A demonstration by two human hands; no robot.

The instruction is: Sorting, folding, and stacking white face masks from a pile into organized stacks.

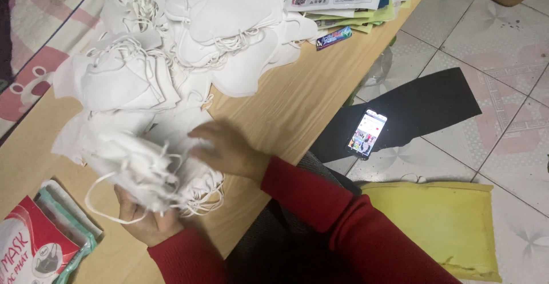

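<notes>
Head view: left hand (143,218) clasps mask stack (151,172) underneath.

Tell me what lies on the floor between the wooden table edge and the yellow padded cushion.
In the head view, a lit smartphone lies on a black mat between table and cushion.

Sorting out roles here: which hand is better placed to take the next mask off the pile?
Probably the right hand: it lies open on the loose masks. The left hand is full, gripping a bunch of masks from beneath.
</notes>
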